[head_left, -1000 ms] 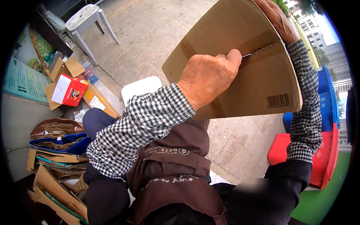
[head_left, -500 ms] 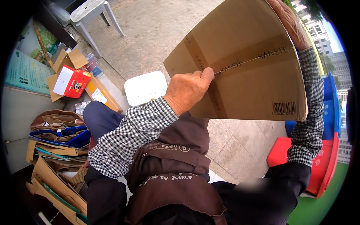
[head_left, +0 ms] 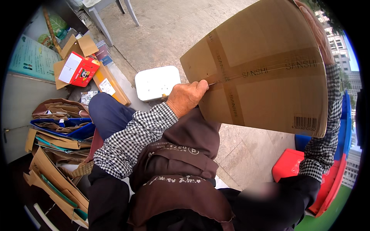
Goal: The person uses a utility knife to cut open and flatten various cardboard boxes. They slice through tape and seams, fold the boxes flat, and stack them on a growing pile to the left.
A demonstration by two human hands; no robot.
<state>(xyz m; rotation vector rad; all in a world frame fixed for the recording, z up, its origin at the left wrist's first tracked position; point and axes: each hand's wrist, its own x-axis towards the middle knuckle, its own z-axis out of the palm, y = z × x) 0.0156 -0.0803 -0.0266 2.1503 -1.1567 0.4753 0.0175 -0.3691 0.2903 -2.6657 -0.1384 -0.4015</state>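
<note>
A brown cardboard box (head_left: 269,92) is held up tilted in front of me on the right, with tape strips crossing on the face toward me. At its upper right edge, my right hand (head_left: 318,32) is closed on it, the fingers partly out of sight. My left hand (head_left: 187,97) is closed in a pinch at the box's left side, by the end of the long tape strip (head_left: 256,71). Whatever is between those fingertips is too small or hidden to make out.
A white lidded-looking container (head_left: 157,82) sits on the paving beyond my left hand. Flattened cardboard (head_left: 58,184) and a blue box (head_left: 65,128) are stacked at left, below a red carton (head_left: 83,72). A grey stool (head_left: 101,23) stands far left; red and blue bins (head_left: 337,169) stand right.
My left hand has moved back along the tape strip, from the box's face to its left side. The box sits farther right and lower in view, still in my right hand.
</note>
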